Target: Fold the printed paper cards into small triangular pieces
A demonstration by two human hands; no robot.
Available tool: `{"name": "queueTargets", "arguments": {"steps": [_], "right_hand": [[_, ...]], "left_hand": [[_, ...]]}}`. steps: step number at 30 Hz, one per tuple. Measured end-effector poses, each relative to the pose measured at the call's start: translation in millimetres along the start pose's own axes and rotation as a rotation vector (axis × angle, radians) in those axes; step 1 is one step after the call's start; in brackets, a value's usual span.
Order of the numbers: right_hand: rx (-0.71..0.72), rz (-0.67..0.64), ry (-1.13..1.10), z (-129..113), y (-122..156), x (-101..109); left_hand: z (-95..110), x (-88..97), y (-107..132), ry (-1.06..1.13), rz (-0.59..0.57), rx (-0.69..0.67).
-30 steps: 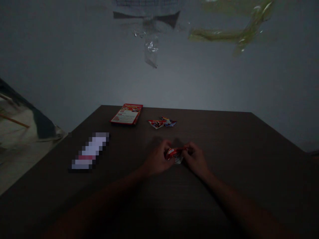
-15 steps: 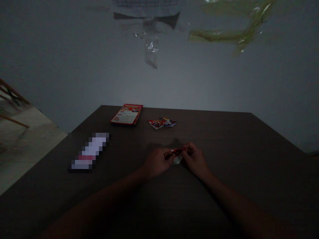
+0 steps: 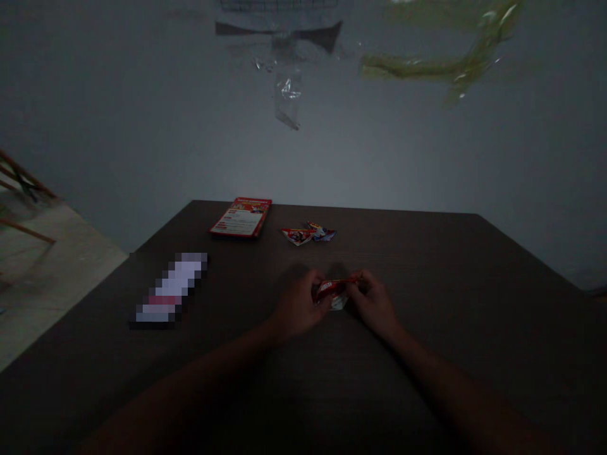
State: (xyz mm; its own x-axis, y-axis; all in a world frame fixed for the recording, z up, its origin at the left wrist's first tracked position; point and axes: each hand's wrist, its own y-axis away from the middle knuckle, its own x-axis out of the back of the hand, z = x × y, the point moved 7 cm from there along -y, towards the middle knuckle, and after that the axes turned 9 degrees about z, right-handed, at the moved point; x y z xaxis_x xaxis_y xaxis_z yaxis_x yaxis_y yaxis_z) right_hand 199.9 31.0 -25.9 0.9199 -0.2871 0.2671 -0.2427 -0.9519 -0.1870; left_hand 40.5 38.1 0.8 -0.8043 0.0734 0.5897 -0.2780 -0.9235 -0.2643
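Note:
Both hands meet over the middle of a dark wooden table. My left hand and my right hand each pinch an end of a small folded red and white paper, held just above the tabletop. The fingers of both hands are closed on it. Beyond them lie two finished folded paper pieces, red, white and blue, side by side.
A red and white printed sheet stack lies at the table's far left. A blurred white and red object rests on the left side. A pale wall stands behind the table. Wooden furniture legs show at the far left.
The paper between my fingers has turned slightly, showing more of its red face than half a second ago. A dark shape at the left edge a second ago is gone.

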Motion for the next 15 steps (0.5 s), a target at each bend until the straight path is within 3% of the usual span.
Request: {"name": "queueTargets", "arguments": {"steps": [4,8,15], "right_hand": [[-0.086,0.033,-0.041,5.2,-2.4,2.4],[-0.175,0.049,-0.097,10.5,-4.7,4.0],[-0.181,0.117,-0.069,8.3,-8.0,12.5]], "left_hand": [[-8.7,0.5,-0.9,0.145,0.051,0.022],[-20.8,2.4,-4.2,0.257,0.104,0.125],[-41.6,8.9,-13.7,0.46,0.258,0.293]]}}
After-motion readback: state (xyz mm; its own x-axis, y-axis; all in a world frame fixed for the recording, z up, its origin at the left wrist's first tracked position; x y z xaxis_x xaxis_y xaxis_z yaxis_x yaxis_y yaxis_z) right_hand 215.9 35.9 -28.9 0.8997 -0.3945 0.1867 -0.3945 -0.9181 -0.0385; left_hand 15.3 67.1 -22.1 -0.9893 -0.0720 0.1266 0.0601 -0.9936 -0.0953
